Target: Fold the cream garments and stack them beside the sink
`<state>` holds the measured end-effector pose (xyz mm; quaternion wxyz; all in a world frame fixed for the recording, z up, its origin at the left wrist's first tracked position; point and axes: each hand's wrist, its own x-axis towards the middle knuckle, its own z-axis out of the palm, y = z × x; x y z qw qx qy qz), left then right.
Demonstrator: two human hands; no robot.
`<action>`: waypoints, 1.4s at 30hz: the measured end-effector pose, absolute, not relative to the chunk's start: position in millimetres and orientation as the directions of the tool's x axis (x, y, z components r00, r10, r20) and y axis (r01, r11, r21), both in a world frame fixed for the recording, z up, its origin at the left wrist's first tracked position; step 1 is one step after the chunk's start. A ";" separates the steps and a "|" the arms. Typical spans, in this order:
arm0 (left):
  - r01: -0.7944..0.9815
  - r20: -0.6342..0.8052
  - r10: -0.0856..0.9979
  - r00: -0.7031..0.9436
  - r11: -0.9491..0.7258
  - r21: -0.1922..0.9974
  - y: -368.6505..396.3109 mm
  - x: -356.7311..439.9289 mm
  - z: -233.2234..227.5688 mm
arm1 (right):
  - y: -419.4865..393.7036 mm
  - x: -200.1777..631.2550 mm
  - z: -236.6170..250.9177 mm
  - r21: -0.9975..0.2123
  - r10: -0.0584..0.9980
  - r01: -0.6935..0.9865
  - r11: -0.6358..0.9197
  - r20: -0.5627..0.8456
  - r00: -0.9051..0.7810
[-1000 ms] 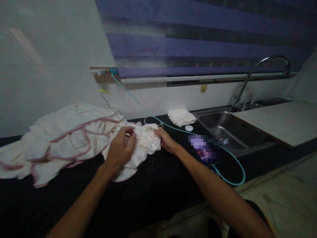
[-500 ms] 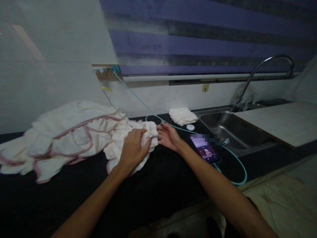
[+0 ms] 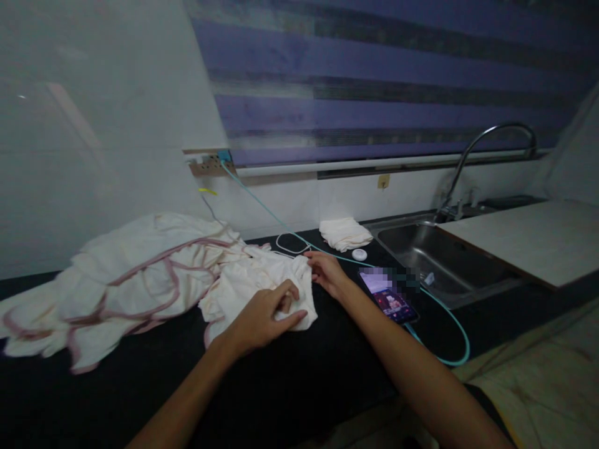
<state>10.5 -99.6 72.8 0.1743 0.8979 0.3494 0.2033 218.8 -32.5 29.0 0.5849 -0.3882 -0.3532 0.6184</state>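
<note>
A white garment [image 3: 262,271] with a gathered elastic edge lies on the black counter, that edge spread out toward the right. My left hand [image 3: 269,312] rests over its near part, fingers bent and thumb stretched along the cloth, with a gap between them. At the far right corner of the elastic edge, my right hand [image 3: 330,274] has its fingertips closed on the fabric; its thumb is mostly hidden. Just left of the garment, and partly touching it, sprawls a large heap of white cloth [image 3: 135,255] with pink trim.
A phone [image 3: 388,299] lies right of my right forearm, near a teal cable [image 3: 461,337] running from the wall socket [image 3: 210,163]. Behind are a folded white cloth [image 3: 345,234] and a small white disc [image 3: 359,254]. The sink [image 3: 416,240] is partly covered by a board [image 3: 524,234].
The bunched elastic edge is now spread wider and flatter. My left hand has moved toward me and slightly right along it. The view has tilted up a little.
</note>
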 end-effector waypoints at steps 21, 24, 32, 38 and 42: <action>0.366 0.441 0.495 0.748 -0.863 0.349 -149.1 49.6 56.3 | -57.9 242.7 51.3 -0.973 0.767 -0.031 -0.227 -0.159 -0.621; 0.271 0.500 0.486 0.716 -0.855 0.443 -154.4 48.1 55.3 | -64.8 238.6 52.4 -0.931 0.724 -0.106 -0.349 -0.196 -0.662; 0.011 0.710 0.512 0.484 -0.814 0.580 -137.2 38.4 62.2 | -51.7 223.5 39.7 -0.951 0.765 -0.217 -0.219 -0.029 -0.643; 0.076 0.597 0.589 0.545 -0.743 0.664 -132.8 35.5 65.4 | -36.1 221.2 27.6 -0.983 0.941 -0.034 0.181 0.183 -0.283; 0.251 0.597 0.653 0.467 -0.745 0.618 -131.6 40.0 66.4 | -27.5 227.1 25.0 -0.975 0.972 -0.015 0.220 0.221 -0.080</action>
